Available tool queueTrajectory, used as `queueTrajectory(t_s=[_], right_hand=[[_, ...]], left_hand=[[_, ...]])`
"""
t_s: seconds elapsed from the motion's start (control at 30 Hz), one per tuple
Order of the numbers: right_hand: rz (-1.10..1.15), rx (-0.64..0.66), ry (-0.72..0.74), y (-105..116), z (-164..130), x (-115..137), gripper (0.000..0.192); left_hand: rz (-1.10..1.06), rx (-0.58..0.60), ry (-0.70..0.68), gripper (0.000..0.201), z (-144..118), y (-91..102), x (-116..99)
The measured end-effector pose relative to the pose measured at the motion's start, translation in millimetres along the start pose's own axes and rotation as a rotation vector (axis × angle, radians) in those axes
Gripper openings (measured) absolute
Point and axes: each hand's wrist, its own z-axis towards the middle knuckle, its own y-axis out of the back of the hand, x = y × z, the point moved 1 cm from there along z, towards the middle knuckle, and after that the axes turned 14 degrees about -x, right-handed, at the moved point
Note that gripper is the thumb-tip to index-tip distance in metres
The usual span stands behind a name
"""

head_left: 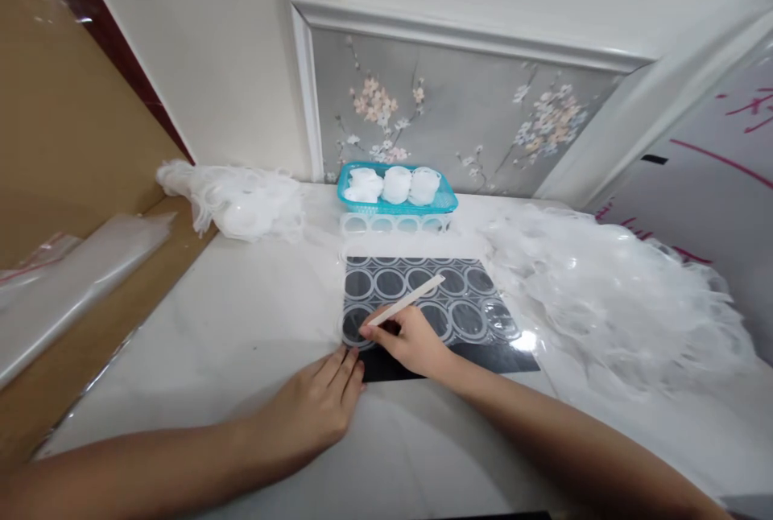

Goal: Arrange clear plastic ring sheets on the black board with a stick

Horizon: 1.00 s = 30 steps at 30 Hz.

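Note:
My right hand (416, 340) pinches a thin, flat white stick (418, 293) like a pen. Its lower end is by the fingertips, over the left ring of the front row, and the other end slants up to the right. Beneath lies a clear sheet of ring shapes (390, 284) in rows on a black mat (395, 365). Flat beside the mat's front left corner rests my left hand (320, 401), its fingers stretched out and fingertips touching the edge. Whether the stick touches the sheet is hidden by my fingers.
Behind the mat stands a turquoise basket (450, 202) holding white ring stacks (397, 184), with a ring strip (382, 224) in front. Translucent ring sheets are heaped in a left pile (247, 202) and a larger right pile (616, 295). Cardboard (138, 295) with plastic bags borders the left.

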Motion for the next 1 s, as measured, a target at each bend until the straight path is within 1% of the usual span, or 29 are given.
queueTrajectory(t_s=[0.13, 0.4, 0.47, 0.53, 0.6, 0.7, 0.73, 0.77, 0.8, 0.83, 0.87, 0.9, 0.93, 0.97, 1.0], right_hand=[[-0.089, 0.016, 0.036, 1, -4, 5, 0.017], [-0.140, 0.053, 0.064, 3, -3, 10, 0.015], [-0.145, 0.054, 0.103, 3, -4, 10, 0.016], [-0.152, 0.046, 0.214, 1, -7, 6, 0.016], [-0.185, 0.050, 0.377, -2, -11, 0, 0.019], [-0.331, 0.084, 0.584, -1, -6, -7, 0.022], [-0.394, 0.061, 0.624, 3, 0, -6, 0.022], [-0.446, -0.014, 0.636, 9, 9, -4, 0.022], [-0.477, -0.146, 0.618, 17, 19, 0, 0.022], [-0.488, -0.313, 0.576, 27, 28, 6, 0.023], [-0.468, -0.528, 0.495, 38, 35, 11, 0.025], [-0.440, -0.692, 0.424, 48, 39, 15, 0.026], [-0.415, -0.760, 0.379, 56, 38, 19, 0.026], [-0.391, -0.740, 0.346, 61, 33, 20, 0.025], [-0.363, -0.651, 0.314, 63, 25, 19, 0.024]], left_hand=[[-0.004, 0.017, 0.023, 0.024, 3, 2.8, -5], [0.009, 0.047, 0.030, 0.025, 8, 5.3, -5], [-0.024, 0.070, 0.053, 0.026, 9, 4.2, -3], [-0.081, 0.091, 0.105, 0.028, 11, 3.1, -2], [-0.139, 0.102, 0.164, 0.033, 14, 2.6, 0], [-0.184, 0.095, 0.203, 0.042, 18, 4.6, 2], [-0.201, 0.092, 0.216, 0.044, 19, 5.8, 2], [-0.225, 0.089, 0.234, 0.045, 19, 7.2, 3], [-0.254, 0.090, 0.256, 0.045, 19, 8.7, 4], [-0.282, 0.094, 0.278, 0.044, 19, 10.0, 5], [-0.304, 0.099, 0.293, 0.043, 19, 11.2, 6], [-0.316, 0.101, 0.301, 0.041, 19, 12.2, 7], [-0.320, 0.092, 0.301, 0.039, 20, 12.8, 8], [-0.322, 0.078, 0.288, 0.037, 21, 13.0, 8], [-0.327, 0.059, 0.268, 0.035, 22, 12.8, 9]])
